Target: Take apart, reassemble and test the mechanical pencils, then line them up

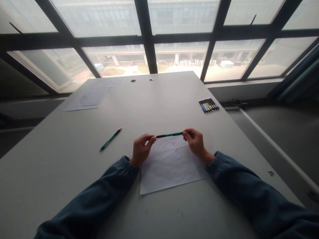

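Between my hands a green and black pen (171, 134) is stretched out level, above the far edge of a sheet of paper (171, 172). My left hand (142, 148) pinches the pen's black end with its silvery tip. At the other end, the fingertips of my right hand (195, 141) are closed on the dark end. Grey marks cover the upper middle of the paper, too faint to make out. A second green and black pen (111, 139) lies slantwise on the white table (74, 186), left of my left hand.
A row of several pens (209, 105) lies near the table's right edge. More papers (87, 98) rest at the far left. Two small round fittings sit near the back edge, one a dark hole (133, 81). Large windows (179, 59) stand behind the table.
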Available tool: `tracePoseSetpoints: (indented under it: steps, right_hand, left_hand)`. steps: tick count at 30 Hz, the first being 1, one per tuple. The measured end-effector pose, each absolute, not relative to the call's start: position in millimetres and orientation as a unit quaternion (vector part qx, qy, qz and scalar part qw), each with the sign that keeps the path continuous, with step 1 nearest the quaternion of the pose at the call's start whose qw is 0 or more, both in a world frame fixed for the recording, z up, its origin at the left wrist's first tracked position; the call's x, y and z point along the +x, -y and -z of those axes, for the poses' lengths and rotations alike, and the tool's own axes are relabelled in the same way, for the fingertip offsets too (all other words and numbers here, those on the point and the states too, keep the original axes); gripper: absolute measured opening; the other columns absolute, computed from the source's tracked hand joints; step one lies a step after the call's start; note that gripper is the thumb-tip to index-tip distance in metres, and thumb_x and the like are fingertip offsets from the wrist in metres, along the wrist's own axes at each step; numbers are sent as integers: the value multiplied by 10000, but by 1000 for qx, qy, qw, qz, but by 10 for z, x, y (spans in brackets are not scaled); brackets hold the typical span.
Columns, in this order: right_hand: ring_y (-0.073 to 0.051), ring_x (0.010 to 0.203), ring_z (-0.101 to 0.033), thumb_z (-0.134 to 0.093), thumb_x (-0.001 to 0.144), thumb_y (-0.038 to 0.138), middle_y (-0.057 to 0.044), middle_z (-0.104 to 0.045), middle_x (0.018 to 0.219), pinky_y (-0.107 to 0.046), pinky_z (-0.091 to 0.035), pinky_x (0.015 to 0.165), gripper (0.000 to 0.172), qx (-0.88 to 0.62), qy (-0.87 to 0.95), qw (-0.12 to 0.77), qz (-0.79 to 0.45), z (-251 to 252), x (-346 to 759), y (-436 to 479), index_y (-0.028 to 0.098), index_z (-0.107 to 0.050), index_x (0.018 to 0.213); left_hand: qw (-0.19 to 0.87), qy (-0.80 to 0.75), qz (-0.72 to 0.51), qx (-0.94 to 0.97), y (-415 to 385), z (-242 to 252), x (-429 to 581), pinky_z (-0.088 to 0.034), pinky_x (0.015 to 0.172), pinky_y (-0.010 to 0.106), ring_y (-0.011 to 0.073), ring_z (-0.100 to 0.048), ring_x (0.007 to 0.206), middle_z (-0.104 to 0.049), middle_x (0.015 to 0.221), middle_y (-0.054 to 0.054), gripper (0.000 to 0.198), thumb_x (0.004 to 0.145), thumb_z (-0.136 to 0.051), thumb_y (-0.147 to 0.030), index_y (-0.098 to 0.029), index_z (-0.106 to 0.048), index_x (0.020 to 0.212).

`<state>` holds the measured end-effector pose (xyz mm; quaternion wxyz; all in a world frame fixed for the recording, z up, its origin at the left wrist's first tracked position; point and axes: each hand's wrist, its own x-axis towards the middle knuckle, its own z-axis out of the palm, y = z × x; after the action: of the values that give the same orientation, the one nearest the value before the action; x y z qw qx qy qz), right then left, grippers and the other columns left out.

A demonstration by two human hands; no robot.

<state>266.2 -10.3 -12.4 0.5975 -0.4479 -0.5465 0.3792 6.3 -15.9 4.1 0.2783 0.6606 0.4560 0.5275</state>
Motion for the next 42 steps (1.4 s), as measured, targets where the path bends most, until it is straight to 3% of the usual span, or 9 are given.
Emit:
tracePoseSetpoints:
  steps: [42]
  right_hand:
    - [-124,574,-555,-656,915,377,11,-604,633,-250,-454,553,225,-440,561,593,-374,85,2664,134,182,-656,803]
  left_hand:
    - [279,-458,-513,670,173,-72,65,-537,625,241,136,-654,652,-704,707,44,259,916,-677,-371,-157,-708,773]
